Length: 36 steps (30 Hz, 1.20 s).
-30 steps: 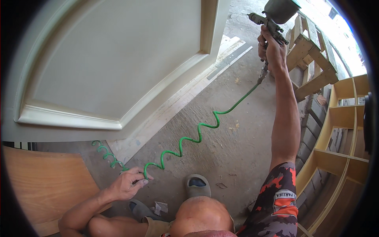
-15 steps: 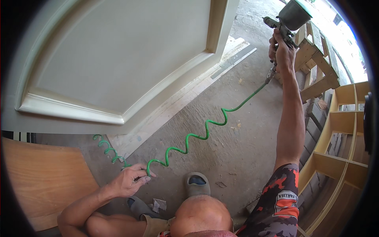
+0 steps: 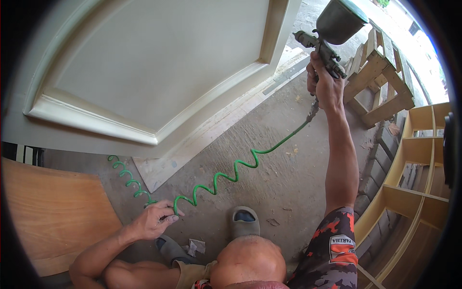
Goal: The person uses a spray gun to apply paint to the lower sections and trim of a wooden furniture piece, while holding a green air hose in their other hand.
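My right hand point(image 3: 328, 89) is closed round the handle of a metal spray gun point(image 3: 321, 48), held up at the far right. On top of the gun sits a grey cup point(image 3: 340, 23); its nozzle points left, toward a large cream panel point(image 3: 159, 62) with a raised moulding. A green coiled air hose point(image 3: 237, 173) runs from the base of the gun down to my left hand point(image 3: 156, 219). The fingers of that hand are curled round the coils, low and left of centre. More of the hose trails off beyond it, toward the panel's lower edge.
A brown wooden board point(image 3: 57, 216) lies at the left. Under the panel runs a pale plank point(image 3: 192, 144) on the concrete floor. To the right stand a wooden crate point(image 3: 380, 77) and a yellowish shelf frame point(image 3: 409, 202). A crumpled scrap point(image 3: 196, 246) lies near my slippered feet.
The spray gun in my right hand has moved left and somewhat nearer, closer to the panel. My left hand has shifted slightly left, still holding the hose.
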Tool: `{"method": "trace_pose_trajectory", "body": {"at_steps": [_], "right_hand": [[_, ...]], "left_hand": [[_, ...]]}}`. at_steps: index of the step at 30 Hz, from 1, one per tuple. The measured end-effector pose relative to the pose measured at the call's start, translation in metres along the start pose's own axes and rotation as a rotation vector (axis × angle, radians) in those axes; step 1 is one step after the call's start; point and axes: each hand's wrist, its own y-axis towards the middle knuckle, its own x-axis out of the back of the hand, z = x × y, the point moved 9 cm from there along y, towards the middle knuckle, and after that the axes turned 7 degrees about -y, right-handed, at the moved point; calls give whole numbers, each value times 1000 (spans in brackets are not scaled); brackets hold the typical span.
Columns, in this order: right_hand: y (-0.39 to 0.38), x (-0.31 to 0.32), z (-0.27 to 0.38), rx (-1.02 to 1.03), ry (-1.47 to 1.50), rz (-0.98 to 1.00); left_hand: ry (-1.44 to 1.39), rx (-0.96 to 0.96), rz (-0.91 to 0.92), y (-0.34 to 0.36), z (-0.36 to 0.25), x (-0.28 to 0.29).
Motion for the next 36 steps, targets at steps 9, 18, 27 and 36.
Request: {"method": "trace_pose_trajectory", "body": {"at_steps": [9,18,27,36], "right_hand": [[-46,-55,10,6,82,122],[-97,-101,20,37,74,157],[-150,-151,28,43,39,208],[-193,-194,37,86,7,280]], "left_hand": [[-1,23,-29,-23,25,5],[15,20,-79,-51,58,7],[12,24,-96,-74,96,7],[11,31,-136,-98,121,7]]}}
